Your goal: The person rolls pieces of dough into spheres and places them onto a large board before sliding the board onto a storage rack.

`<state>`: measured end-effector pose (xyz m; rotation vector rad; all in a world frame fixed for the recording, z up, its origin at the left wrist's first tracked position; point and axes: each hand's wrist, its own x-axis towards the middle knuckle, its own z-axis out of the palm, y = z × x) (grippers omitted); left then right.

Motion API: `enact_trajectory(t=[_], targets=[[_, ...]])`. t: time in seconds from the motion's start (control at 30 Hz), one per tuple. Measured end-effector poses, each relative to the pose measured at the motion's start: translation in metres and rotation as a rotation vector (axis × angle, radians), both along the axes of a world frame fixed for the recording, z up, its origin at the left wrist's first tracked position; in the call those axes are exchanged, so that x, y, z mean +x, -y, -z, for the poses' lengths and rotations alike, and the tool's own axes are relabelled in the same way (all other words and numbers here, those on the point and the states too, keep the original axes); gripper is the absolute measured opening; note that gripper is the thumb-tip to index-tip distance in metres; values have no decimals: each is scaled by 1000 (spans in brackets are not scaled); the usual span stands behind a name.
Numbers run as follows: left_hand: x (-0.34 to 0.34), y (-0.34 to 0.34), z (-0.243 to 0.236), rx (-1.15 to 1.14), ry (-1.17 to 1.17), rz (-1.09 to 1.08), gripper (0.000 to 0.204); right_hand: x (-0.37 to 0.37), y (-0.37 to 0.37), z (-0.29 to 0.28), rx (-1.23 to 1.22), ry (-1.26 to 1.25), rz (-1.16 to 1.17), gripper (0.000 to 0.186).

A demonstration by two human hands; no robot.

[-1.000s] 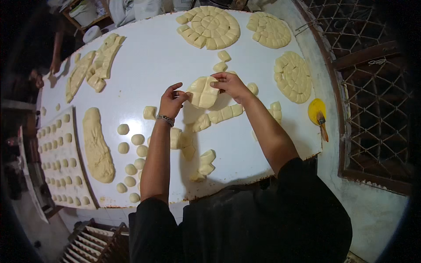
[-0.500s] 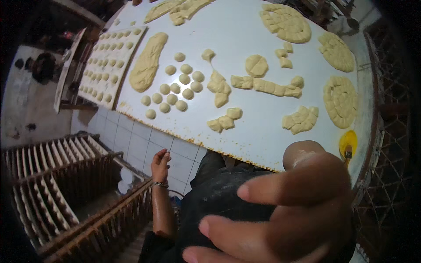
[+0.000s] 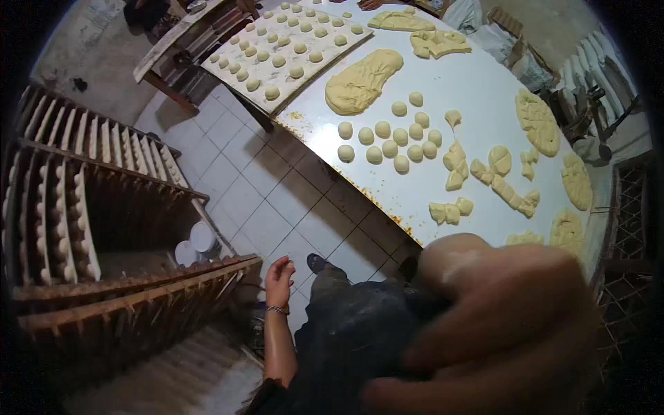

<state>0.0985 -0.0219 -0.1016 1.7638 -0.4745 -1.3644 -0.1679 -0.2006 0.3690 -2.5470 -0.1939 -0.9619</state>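
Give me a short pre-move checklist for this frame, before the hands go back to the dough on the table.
1. Left hand free: ok, it hangs empty by the wooden rack, away from the table.
2. Right hand free: cannot tell, it is blurred, close to the camera and fills the lower right.
3. White table in view: ok, though its near right part is hidden behind the right hand.
4. Dough balls apart from each other: ok for most, some touch.
5. Cut dough pieces lying flat on the table: ok.
6. Tray of small dough balls resting fully on its support: cannot tell.
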Motion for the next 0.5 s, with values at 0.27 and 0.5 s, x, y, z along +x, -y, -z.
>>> enact_trajectory(t=[0.27, 0.5], targets=[[168, 13, -28, 31, 43, -298, 37, 186, 71, 32, 78, 28, -178, 20], [220, 123, 19, -157, 16, -401, 34, 276, 127, 141, 270, -54, -210, 28]])
